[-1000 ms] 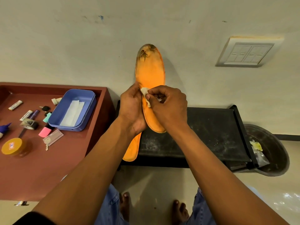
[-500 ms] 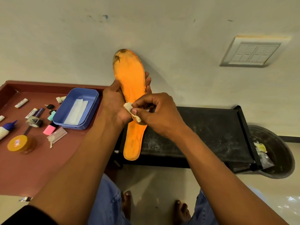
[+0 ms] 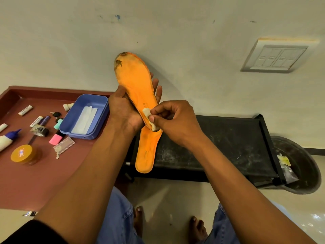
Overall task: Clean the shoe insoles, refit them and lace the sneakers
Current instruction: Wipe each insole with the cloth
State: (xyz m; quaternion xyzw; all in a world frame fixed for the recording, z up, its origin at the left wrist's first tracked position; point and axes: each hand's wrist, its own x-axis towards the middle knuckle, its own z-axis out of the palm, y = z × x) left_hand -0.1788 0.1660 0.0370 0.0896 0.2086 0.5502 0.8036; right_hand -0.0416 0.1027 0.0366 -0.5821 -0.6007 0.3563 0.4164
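Observation:
Two orange insoles are held up in front of the wall. My left hand (image 3: 126, 110) grips the upper insole (image 3: 135, 80), thumb on its left edge and fingers behind it; its toe end is dark and worn. A second orange insole (image 3: 146, 152) hangs below from the same grip, heel end down. My right hand (image 3: 174, 120) pinches a small white wipe (image 3: 149, 118) and presses it against the upper insole near its heel. No sneakers or laces are in view.
A red-brown table (image 3: 35, 182) at left holds a blue tray (image 3: 84, 117) with white wipes, an orange-lidded jar (image 3: 22, 154), a glue bottle (image 3: 7, 140), erasers and small items. A black stand (image 3: 219, 147) sits ahead, a dark bin (image 3: 302, 169) with rubbish at right.
The upper insole tilted its toe leftward and both hands shifted left. My right hand slid the wipe down toward the heel end.

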